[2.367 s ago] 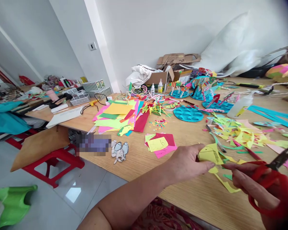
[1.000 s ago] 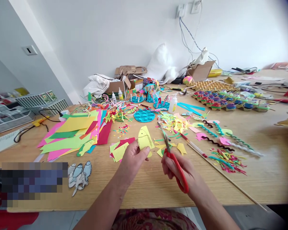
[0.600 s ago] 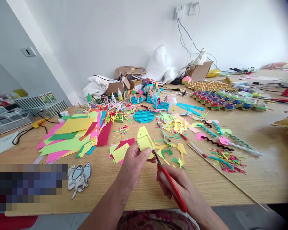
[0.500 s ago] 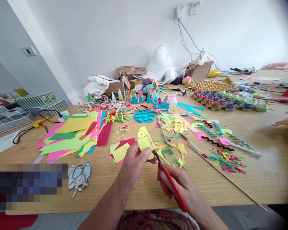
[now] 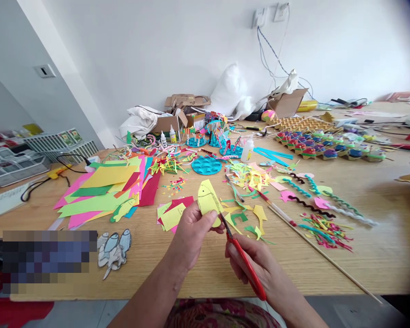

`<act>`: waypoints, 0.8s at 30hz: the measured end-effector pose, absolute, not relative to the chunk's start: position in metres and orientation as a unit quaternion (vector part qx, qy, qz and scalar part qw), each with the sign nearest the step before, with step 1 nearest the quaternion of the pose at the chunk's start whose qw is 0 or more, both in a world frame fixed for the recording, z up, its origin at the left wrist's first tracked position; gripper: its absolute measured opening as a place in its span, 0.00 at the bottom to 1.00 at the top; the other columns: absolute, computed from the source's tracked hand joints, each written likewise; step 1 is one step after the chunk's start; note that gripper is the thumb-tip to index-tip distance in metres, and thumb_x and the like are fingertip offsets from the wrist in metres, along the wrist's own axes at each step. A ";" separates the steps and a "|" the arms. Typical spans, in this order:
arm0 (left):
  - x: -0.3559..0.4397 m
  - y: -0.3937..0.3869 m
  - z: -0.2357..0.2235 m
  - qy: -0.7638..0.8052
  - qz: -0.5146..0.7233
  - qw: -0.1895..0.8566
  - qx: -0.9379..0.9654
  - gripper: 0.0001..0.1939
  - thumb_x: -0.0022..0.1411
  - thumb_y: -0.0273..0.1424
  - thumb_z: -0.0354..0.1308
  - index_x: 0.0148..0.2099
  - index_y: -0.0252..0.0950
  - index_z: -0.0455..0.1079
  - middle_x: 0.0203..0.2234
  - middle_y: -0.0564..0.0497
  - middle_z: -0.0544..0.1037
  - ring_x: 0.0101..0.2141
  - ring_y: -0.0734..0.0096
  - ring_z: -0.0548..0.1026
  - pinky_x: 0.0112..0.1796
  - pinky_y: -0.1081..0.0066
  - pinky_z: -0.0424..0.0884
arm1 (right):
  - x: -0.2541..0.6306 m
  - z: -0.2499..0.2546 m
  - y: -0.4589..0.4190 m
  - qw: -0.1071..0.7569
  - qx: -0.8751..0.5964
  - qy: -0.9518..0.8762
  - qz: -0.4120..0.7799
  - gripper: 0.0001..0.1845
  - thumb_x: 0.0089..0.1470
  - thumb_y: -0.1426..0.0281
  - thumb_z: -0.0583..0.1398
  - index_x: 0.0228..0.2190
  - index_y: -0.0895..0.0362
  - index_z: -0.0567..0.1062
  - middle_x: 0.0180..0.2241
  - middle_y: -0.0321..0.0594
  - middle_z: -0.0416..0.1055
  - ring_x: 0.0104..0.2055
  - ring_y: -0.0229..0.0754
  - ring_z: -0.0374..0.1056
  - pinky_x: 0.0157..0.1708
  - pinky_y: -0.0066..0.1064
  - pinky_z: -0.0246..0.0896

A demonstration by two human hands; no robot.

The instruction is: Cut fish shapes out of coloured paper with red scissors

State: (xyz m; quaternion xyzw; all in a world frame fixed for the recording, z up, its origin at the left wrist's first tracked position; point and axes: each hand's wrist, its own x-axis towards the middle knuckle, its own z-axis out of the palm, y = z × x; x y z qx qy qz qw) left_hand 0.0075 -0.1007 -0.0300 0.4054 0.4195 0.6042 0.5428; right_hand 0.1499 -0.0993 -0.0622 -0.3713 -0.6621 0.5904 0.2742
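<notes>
Between the thumb and fingers of my left hand (image 5: 196, 232) is a yellow paper fish (image 5: 207, 196) with a drawn eye and dark outline. My right hand (image 5: 254, 259) grips red-handled scissors (image 5: 248, 264). Their blades point up and left, and their tips meet the right edge of the paper just beside my left thumb. Yellow and green paper offcuts (image 5: 259, 214) lie beyond the scissors. Left of the fish rests a small pile of yellow, red and pink paper pieces (image 5: 172, 217). The lower end of the fish is partly hidden by my thumb.
Coloured paper sheets (image 5: 102, 187) are stacked at left, with grey-blue paper fish (image 5: 114, 248) nearer the front edge. A blue disc (image 5: 207, 165) sits mid-table. At right are a long wooden stick (image 5: 328, 255), twisted pipe cleaners (image 5: 310, 205) and painted egg-carton pieces (image 5: 328, 143).
Both hands keep nearly the same pose, with the scissors still at the paper's edge. The whole view has shifted very slightly.
</notes>
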 end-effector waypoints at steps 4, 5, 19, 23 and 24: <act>0.008 -0.100 -0.029 0.420 0.603 0.542 0.407 0.06 0.53 0.28 0.54 0.33 0.33 0.71 0.24 0.52 0.74 0.27 0.74 0.70 0.30 0.73 0.66 | 0.150 -0.064 -0.099 0.275 -0.372 -0.657 0.596 0.27 0.53 0.46 0.48 0.19 0.55 0.59 0.15 0.28 0.52 0.17 0.33 0.50 0.17 0.24 0.45; 0.008 -0.100 -0.029 0.419 0.603 0.542 0.408 0.06 0.53 0.28 0.54 0.33 0.33 0.71 0.24 0.52 0.74 0.27 0.74 0.70 0.30 0.73 0.66 | 0.150 -0.064 -0.099 0.276 -0.372 -0.658 0.594 0.27 0.53 0.46 0.48 0.19 0.55 0.59 0.15 0.28 0.52 0.17 0.33 0.50 0.17 0.24 0.45; 0.007 -0.099 -0.031 0.418 0.600 0.546 0.409 0.06 0.53 0.28 0.54 0.34 0.33 0.70 0.25 0.52 0.74 0.24 0.76 0.69 0.29 0.74 0.66 | 0.151 -0.065 -0.099 0.275 -0.380 -0.675 0.570 0.26 0.54 0.48 0.48 0.18 0.55 0.58 0.14 0.29 0.54 0.17 0.33 0.50 0.16 0.25 0.44; 0.007 -0.099 -0.033 0.410 0.597 0.552 0.414 0.06 0.54 0.29 0.53 0.34 0.34 0.70 0.26 0.52 0.75 0.25 0.76 0.70 0.29 0.73 0.66 | 0.152 -0.065 -0.098 0.275 -0.384 -0.703 0.532 0.25 0.56 0.50 0.47 0.18 0.55 0.58 0.15 0.30 0.55 0.18 0.34 0.51 0.17 0.25 0.46; 0.006 -0.099 -0.033 0.410 0.596 0.552 0.413 0.06 0.54 0.29 0.53 0.34 0.34 0.70 0.26 0.52 0.75 0.25 0.76 0.70 0.29 0.73 0.66 | 0.152 -0.065 -0.098 0.275 -0.384 -0.709 0.523 0.25 0.57 0.50 0.47 0.18 0.55 0.57 0.15 0.30 0.55 0.18 0.34 0.52 0.17 0.25 0.46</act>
